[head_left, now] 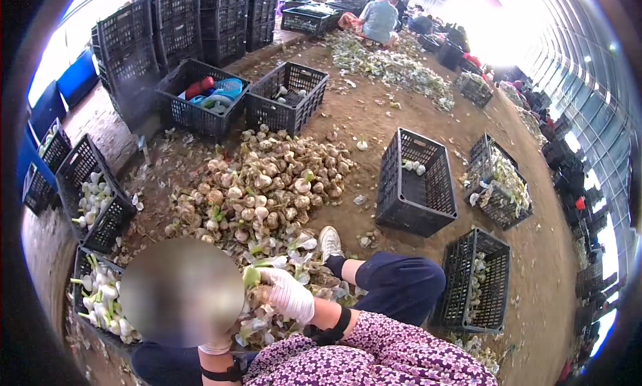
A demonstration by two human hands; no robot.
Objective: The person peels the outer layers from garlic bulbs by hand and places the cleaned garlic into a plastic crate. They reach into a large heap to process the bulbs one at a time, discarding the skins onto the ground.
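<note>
A big heap of garlic covers the dirt floor at mid-left: dusty tan and pinkish bulbs, many with loose papery skin, thinning at its near edge into green-white stalks and peelings. The heap's far edge touches two black crates. Left crate holds red, blue and green items; right crate is nearly bare. Behind them rise stacked crates.

To the right of the heap lies a strip of open floor, then a black crate with a few bulbs at the bottom. Further right a crate holds trimmings, and a near crate stands beside the person's knee. On the left, one crate holds white peeled bulbs, and a nearer one, partly hidden by a blurred patch, holds cleaned bulbs with green stems. Far off, another person sits by a long trail of scraps.

The wearer's leg in dark trousers stretches toward the heap, white shoe at its near edge.

The right hand, in a white glove, is closed around one garlic bulb, pale with a green stalk end, held just above the near peelings. The left hand is mostly hidden behind the blurred patch; only a pale glove edge shows, and I cannot tell its grip.
</note>
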